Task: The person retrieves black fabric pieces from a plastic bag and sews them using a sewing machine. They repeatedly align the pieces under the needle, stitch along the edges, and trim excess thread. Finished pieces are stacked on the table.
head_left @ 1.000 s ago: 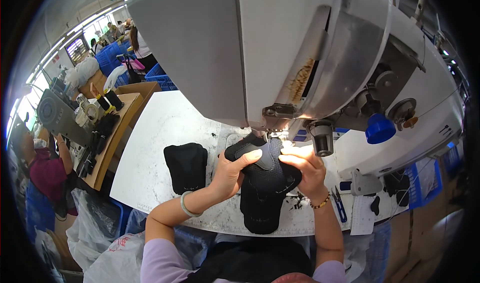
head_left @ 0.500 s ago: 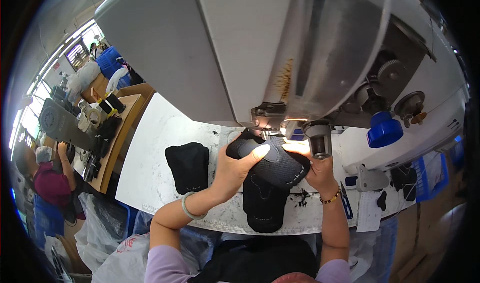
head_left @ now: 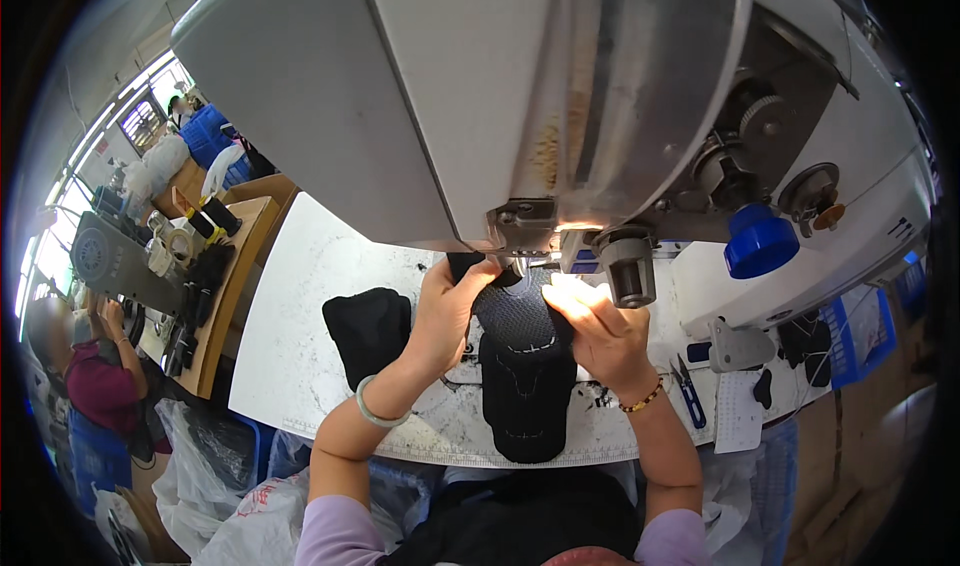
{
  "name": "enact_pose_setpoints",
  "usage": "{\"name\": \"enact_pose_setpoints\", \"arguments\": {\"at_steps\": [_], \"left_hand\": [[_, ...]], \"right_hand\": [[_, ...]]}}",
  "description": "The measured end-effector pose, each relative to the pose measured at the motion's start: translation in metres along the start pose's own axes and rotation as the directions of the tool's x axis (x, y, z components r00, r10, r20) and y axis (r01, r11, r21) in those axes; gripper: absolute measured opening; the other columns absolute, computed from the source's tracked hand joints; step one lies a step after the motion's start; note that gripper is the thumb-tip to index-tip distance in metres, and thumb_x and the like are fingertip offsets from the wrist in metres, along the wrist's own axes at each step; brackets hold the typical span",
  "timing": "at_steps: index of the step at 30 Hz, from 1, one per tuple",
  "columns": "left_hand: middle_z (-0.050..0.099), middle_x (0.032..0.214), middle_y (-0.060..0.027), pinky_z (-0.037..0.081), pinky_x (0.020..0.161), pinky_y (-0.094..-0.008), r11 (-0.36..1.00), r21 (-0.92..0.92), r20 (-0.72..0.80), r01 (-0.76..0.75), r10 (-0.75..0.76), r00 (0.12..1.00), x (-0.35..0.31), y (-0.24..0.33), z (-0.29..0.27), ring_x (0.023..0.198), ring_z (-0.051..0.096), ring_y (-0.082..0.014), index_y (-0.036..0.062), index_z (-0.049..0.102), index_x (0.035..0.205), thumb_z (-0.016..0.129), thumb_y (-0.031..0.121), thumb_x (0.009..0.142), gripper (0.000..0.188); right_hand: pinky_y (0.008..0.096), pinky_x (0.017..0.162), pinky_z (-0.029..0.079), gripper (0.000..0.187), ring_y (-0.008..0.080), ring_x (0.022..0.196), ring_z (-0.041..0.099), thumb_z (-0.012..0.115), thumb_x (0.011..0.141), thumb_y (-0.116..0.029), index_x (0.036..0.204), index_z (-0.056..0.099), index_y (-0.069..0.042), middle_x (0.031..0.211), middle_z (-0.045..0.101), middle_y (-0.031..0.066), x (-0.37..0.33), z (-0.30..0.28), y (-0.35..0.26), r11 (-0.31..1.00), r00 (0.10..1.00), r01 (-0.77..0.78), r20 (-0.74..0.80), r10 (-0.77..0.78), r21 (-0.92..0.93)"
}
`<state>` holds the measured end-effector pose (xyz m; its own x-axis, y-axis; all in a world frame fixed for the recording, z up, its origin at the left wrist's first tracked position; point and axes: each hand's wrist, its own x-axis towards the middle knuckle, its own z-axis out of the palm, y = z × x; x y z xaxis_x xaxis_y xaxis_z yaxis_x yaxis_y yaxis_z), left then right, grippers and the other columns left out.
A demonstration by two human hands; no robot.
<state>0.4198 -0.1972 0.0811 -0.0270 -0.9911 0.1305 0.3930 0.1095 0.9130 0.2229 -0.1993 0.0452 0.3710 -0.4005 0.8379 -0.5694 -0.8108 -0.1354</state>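
Observation:
A black textured fabric piece, like a shoe upper, (head_left: pixel 515 316) lies under the lit needle area of a sewing machine (head_left: pixel 330 96). My left hand (head_left: pixel 446 306) pinches its left edge, thumb on top. On its right edge, my right hand (head_left: pixel 598 328) presses with bunched fingers beside the machine's presser area. Below it, toward me, rests a stack of black fabric pieces (head_left: pixel 528 406) with pale stitch lines. Another black piece (head_left: pixel 367 334) lies on the white table (head_left: pixel 290 356), left of my left hand. The needle itself is hard to make out.
Thread snips (head_left: pixel 689 394) and a white paper (head_left: pixel 738 412) lie at the table's right. A blue knob (head_left: pixel 760 242) juts from the machine. Plastic bags (head_left: pixel 250 516) sit below the left edge. At far left, a person (head_left: pixel 100 376) works by another machine (head_left: pixel 115 256).
The fabric piece has been turned and now lies flatter, its stitched edge facing me. Both hands have shifted to its sides, and my left thumb has moved off its middle.

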Motion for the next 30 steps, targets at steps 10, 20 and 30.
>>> {"name": "enact_pose_setpoints", "arguments": {"at_steps": [10, 20, 30], "left_hand": [[0.063, 0.096, -0.0055, 0.048, 0.075, -0.0235, 0.999, -0.041, 0.001, 0.026, -0.026, 1.0, 0.0, 0.003, -0.005, 0.085, 0.06, -0.0103, -0.001, 0.058, 0.103, 0.057, 0.007, 0.091, 0.015], [0.065, 0.096, -0.0101, 0.053, 0.076, -0.027, 0.998, -0.041, 0.021, -0.048, 0.049, 0.999, 0.002, 0.006, -0.007, 0.085, 0.063, -0.015, -0.0045, 0.058, 0.1, 0.056, 0.001, 0.09, 0.012], [0.066, 0.097, -0.0123, 0.054, 0.07, -0.0236, 0.958, 0.199, -0.371, -0.205, 0.267, 0.889, -0.034, 0.045, -0.085, 0.08, 0.065, -0.0148, -0.0042, 0.059, 0.109, 0.062, 0.008, 0.087, 0.025]], "right_hand": [[0.0338, 0.067, 0.049, 0.02, 0.029, 0.075, 0.061, 0.056, 0.075, 0.007, 0.093, 0.061, 0.001, 0.091, 0.062, 0.0147, 0.004, -0.033, 0.027, 0.988, 0.952, -0.15, -0.276, 0.133, -0.04], [0.0394, 0.077, 0.048, 0.035, 0.0311, 0.089, 0.06, 0.061, 0.083, -0.015, 0.116, 0.053, -0.005, 0.112, 0.055, 0.0124, -0.043, -0.042, 0.069, 0.714, 0.671, -0.696, 0.283, 0.685, -0.077], [0.0419, 0.076, 0.047, 0.04, 0.0325, 0.09, 0.06, 0.071, 0.076, -0.018, 0.105, 0.047, -0.005, 0.101, 0.057, 0.0143, -0.076, -0.007, 0.088, 0.643, 0.569, -0.721, 0.308, 0.762, -0.259]]}}
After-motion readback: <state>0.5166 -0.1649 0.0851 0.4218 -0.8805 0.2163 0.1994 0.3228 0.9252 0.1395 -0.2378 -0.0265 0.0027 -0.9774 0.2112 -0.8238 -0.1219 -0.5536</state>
